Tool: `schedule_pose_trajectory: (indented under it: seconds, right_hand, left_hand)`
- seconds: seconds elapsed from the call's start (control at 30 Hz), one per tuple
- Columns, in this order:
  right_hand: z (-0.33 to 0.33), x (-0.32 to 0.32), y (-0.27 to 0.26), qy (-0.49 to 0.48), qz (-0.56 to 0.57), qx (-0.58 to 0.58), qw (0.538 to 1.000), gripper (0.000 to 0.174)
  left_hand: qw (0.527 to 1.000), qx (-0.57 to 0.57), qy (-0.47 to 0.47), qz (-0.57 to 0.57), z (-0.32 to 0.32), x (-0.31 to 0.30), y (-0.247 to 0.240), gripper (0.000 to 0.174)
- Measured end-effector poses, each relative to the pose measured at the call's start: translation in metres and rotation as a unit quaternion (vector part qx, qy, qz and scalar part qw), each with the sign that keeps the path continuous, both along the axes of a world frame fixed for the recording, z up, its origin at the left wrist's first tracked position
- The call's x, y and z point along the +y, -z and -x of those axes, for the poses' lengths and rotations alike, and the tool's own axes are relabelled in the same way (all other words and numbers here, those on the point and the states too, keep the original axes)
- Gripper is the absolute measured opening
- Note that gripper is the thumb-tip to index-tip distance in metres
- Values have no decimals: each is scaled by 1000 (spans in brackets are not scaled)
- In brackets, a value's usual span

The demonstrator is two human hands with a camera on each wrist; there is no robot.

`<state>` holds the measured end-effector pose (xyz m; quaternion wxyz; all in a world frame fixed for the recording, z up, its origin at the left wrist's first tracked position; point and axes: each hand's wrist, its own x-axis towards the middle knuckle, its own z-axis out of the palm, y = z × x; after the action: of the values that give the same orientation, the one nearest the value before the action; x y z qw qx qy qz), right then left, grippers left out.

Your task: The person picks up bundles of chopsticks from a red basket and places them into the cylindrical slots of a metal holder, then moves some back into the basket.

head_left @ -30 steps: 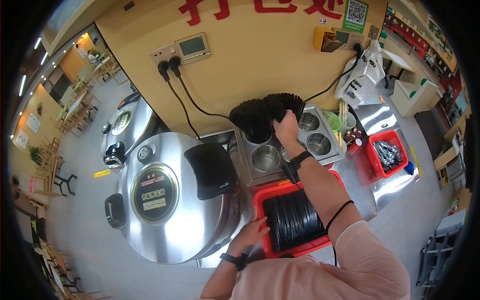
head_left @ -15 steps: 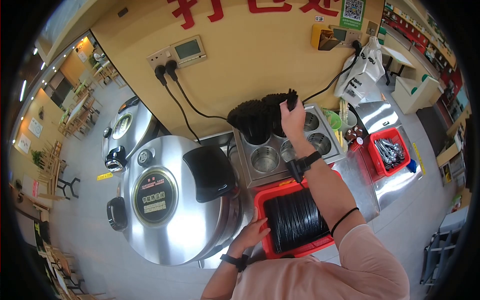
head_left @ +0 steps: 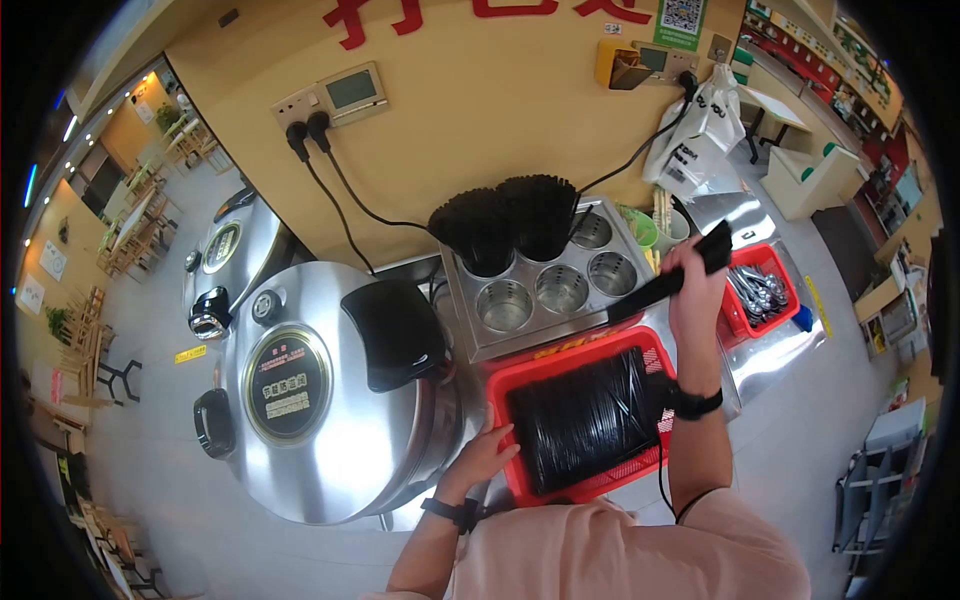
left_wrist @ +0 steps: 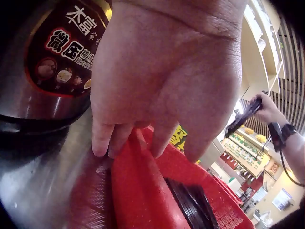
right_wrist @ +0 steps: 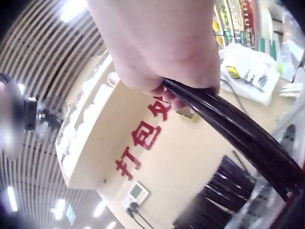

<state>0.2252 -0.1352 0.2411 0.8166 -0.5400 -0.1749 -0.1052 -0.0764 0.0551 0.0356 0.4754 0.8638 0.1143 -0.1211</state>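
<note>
My right hand (head_left: 694,300) grips a bundle of long black sticks (head_left: 650,296), held slanted above the right side of the red basket (head_left: 507,385). In the right wrist view the fingers curl round the bundle (right_wrist: 228,121). More black sticks in clear wrap (head_left: 580,420) lie in the basket. My left hand (head_left: 484,458) holds the basket's left rim; in the left wrist view its fingers hook over the red rim (left_wrist: 138,186). Two dense clusters of black sticks (head_left: 540,215) stand in the back holes of the metal holder (head_left: 470,335).
A large steel cooker (head_left: 340,450) stands left of the basket. Right of the holder are a green cup (head_left: 640,228) and a red basket of spoons (head_left: 765,325). Black cords (head_left: 345,200) run down from the wall, where a white bag (head_left: 695,140) hangs.
My right hand has come away from the upright clusters, moving right and toward me with a bundle of black sticks in its grip. The left hand stays at the basket rim.
</note>
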Motion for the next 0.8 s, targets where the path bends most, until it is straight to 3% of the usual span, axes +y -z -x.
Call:
schedule_pose_trajectory:
  seconds: [0.07,0.1,0.17,0.37,0.43,0.5,0.6,0.63,0.73,0.8]
  right_hand:
    - [22,-30,25,30,194,8,981,10]
    - [33,-41,43,36,239,37,970,7]
    - [50,-58,82,1,266,137,954,4]
    - [65,-79,174,-49,359,191,912,11]
    - [63,-79,192,-58,488,183,852,19]
    - [66,-77,212,-32,529,124,839,27]
    - [71,-67,222,-41,656,158,737,36]
    - [71,-65,227,-42,656,156,737,36]
    - [74,-59,240,-70,758,107,639,40]
    - [76,-59,253,-49,769,96,630,39]
  left_hand:
    - [1000,-1,3,1,0,0,-1,54]
    - [1000,-1,1,-1,-1,0,-1,54]
    - [1000,2,3,8,-2,0,-2,54]
    - [1000,14,13,3,-4,0,-11,53]
    - [1000,15,12,0,-4,1,-11,54]
    - [1000,20,12,6,-5,2,-13,54]
    - [1000,18,6,13,-3,2,-12,54]
    - [1000,13,4,13,-1,2,-11,55]
    - [1000,15,2,9,-2,1,-15,55]
    - [1000,13,1,8,-3,1,-10,55]
